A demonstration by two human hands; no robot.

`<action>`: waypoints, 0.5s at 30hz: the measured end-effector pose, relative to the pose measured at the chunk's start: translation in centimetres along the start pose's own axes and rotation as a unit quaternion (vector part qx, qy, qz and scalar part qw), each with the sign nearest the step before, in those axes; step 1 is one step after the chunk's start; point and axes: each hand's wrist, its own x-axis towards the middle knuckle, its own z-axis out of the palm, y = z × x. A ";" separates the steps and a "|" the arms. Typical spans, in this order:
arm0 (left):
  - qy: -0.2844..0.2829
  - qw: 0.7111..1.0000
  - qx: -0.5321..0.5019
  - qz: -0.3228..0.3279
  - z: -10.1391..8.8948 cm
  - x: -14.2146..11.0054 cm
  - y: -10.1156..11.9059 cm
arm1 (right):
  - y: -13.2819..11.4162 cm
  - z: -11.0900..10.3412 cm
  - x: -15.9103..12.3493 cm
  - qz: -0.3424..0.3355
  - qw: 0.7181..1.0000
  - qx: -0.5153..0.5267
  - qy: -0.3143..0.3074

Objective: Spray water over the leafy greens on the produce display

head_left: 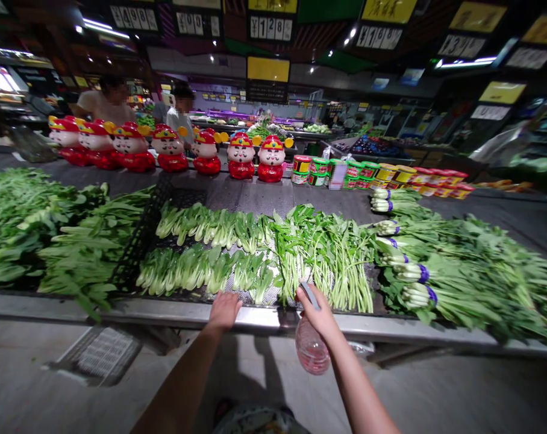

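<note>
My right hand (319, 313) is wrapped round the neck of a clear spray bottle (313, 349) with a grey trigger, held over the stand's front edge. Behind it lie long-stemmed leafy greens (332, 259), stems toward me. My left hand (225, 310) rests on the metal front rail (264, 316), fingers stretched out and holding nothing. Just beyond that hand are two rows of small bok choy (201, 268) on a perforated metal surface (250, 294). Some bok choy and greens glisten. The bottle's nozzle is hard to make out behind my fingers.
Purple-taped leafy bundles (413, 271) lie on the right. Loose greens (88, 235) fill the left, beside a black mesh divider (142, 238). Red figurines (240, 157) and stacked cans (368, 175) line the back. A crate (99, 352) is on the floor. Two people (106, 102) stand beyond.
</note>
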 end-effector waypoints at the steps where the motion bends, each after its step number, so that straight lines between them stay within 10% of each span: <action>1: -0.001 1.000 0.000 0.000 0.0 0.0 0.0 | 0.1 0.2 0.0 0.000 1.000 -0.003 0.003; 15: -0.061 0.998 -0.012 -0.032 -0.9 0.1 0.6 | 0.2 0.2 -0.5 0.003 1.000 0.006 -0.019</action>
